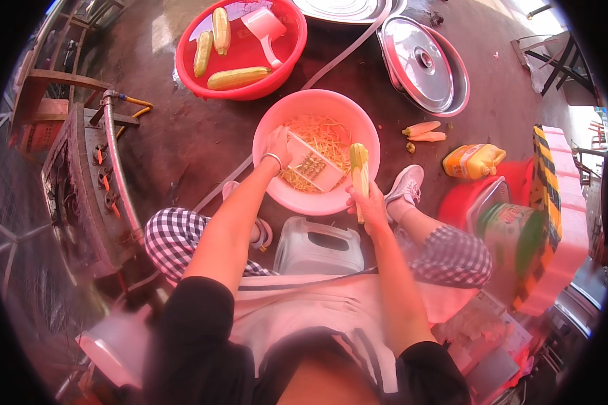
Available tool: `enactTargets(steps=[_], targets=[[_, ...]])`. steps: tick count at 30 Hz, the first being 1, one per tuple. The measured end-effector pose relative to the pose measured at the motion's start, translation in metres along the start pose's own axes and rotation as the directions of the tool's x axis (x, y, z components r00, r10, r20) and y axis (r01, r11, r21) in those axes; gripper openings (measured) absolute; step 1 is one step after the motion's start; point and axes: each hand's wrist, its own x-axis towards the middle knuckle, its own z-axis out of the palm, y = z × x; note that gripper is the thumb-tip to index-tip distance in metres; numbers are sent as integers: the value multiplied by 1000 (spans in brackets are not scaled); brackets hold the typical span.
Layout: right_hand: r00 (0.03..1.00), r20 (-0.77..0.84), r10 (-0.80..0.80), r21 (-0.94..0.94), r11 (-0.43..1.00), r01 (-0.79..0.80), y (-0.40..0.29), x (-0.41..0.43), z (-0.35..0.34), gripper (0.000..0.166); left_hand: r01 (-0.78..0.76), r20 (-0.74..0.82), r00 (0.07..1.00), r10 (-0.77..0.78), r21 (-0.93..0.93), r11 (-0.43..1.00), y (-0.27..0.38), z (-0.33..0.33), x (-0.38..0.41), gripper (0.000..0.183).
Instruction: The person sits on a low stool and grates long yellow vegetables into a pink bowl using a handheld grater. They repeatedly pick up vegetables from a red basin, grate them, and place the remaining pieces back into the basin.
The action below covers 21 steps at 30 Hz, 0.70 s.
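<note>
A pale plastic basin (316, 205) stands on the floor between my feet, holding a heap of shredded squash (329, 132). My left hand (276, 147) grips the upper left end of a white grater (311, 164), which lies tilted over the shreds inside the basin. At the basin's right rim my right hand (369, 205) holds a partly shaved zucchini-like squash (359, 164) upright in the picture, apart from the grater. Its upper end is still green and its side is cut pale.
Ahead, a red basin (182, 61) holds several whole squashes and a pink dipper (266, 30). Lidded metal pots (423, 61) stand to its right. Squash pieces (424, 131) and a yellow jug (471, 161) lie right; a metal stove frame (101, 177) is left.
</note>
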Motion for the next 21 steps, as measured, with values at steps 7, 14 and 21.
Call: enactTargets(steps=[7,14,21], targets=[[993,-114,42,84,996,-32,13,16,-14,29,-246,332,939,93,457,855,21,-18,38,52],[987,-163,-14,119,992,34,19,23,-9,24,-81,809,577,111,-78,994,18,-46,38,30],[976,-214,-40,233,968,91,17,17,-14,24,-828,289,558,778,131,546,81,-56,3,13]])
